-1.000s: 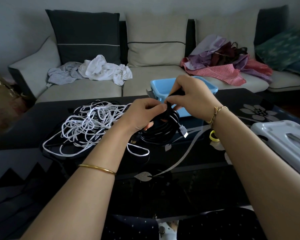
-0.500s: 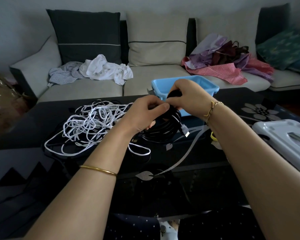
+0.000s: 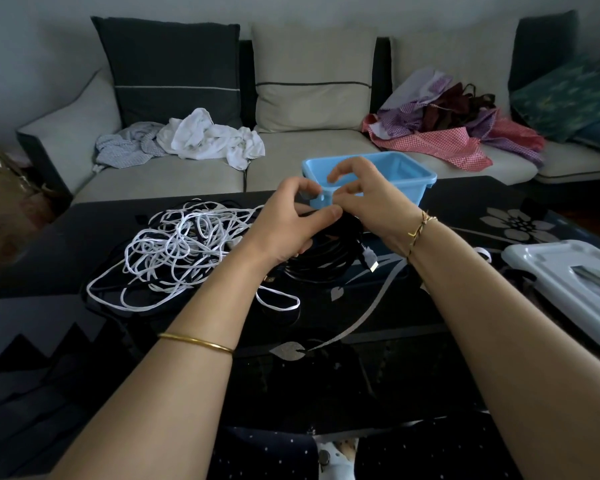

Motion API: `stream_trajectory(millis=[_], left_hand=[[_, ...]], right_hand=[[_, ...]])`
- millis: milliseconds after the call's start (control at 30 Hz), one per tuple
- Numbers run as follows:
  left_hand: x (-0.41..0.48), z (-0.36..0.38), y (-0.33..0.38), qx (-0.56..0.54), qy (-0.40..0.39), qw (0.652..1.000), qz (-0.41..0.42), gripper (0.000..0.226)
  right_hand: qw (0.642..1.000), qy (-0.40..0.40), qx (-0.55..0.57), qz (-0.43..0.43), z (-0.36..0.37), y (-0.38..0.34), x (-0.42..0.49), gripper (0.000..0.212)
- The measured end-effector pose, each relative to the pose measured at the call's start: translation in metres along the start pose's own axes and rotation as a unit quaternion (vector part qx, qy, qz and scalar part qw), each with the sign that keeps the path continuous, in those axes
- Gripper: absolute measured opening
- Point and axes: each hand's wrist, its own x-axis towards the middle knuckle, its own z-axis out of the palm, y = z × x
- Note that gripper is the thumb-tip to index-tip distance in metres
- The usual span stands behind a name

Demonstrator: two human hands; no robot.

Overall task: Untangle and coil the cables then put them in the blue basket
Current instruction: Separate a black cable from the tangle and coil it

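A: Status on the black cable coil (image 3: 326, 261)?
B: Wound up, mid-table, just in front of the blue basket (image 3: 409, 176). The left hand (image 3: 288, 225) has the top of the bundle: thumb clamped across it, other fingers curled under. Lower loops look to be touching the table (image 3: 378, 317), can't confirm.
A: Right hand (image 3: 368, 202)?
B: At the same top spot, just beside the left thumb. Fingers curled, index and middle lifted clear. Can't tell whether it pinches a strand, the contact point is hidden.
A: Loose ends?
B: One plug (image 3: 370, 263) sticks out of the coil's right side, angled down toward me. Looks untucked.
A: Which way to the basket from the grip?
B: Straight away from the body, slightly right. Its near wall sits right behind the right-hand fingers, which overlap it in view. Right hand is nearer.
A: Orientation?
B: The basket's long axis runs left-right and the coil's loops spread left-right too. My guess is it drops in without turning.
A: Step in hand?
B: I'd judge it's securing the wrap. Next is a lift forward over the near wall.
A: Remaining?
B: The white cable (image 3: 181, 247) is a tangle left of the coil, with one loop passing under the left forearm. The risk is that the lift drags it along.
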Motion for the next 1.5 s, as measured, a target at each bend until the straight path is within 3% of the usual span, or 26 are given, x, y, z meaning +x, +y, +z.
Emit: stream_trajectory(millis=[267,433,600,867,1100,1200,1333,1500], left_hand=[[-0.001,0.004,0.008,-0.012,-0.004,1.0,0.005,0.035],[0.0,0.003,0.006,0.058,-0.027,0.998,-0.014,0.049],[0.003,0.005,0.007,0.107,-0.036,0.993,-0.013,0.037],[0.003,0.005,0.006,0.099,-0.062,0.993,-0.005,0.024],[0.004,0.007,0.005,0.056,-0.057,0.997,-0.011,0.019],[0.005,0.004,0.001,0.011,-0.029,0.999,-0.036,0.019],[0.008,-0.005,-0.004,-0.074,0.028,0.993,-0.084,0.017],[0.008,-0.008,-0.006,-0.127,0.048,0.983,-0.127,0.013]], right_hand=[[0.998,0.031,-0.043,-0.021,0.002,-0.001,0.005,0.03],[0.997,0.053,-0.045,-0.014,0.003,0.003,0.008,0.029],[0.997,0.064,-0.035,0.0,0.007,0.009,0.009,0.029],[0.994,0.086,-0.066,0.025,0.008,0.012,0.012,0.026],[0.992,0.095,-0.076,0.031,0.008,0.011,0.014,0.025],[0.988,0.138,-0.055,0.04,0.006,0.013,0.011,0.021],[0.975,0.209,-0.051,-0.057,0.001,0.009,-0.006,0.026],[0.951,0.076,-0.251,-0.164,0.008,0.014,-0.018,0.025]])
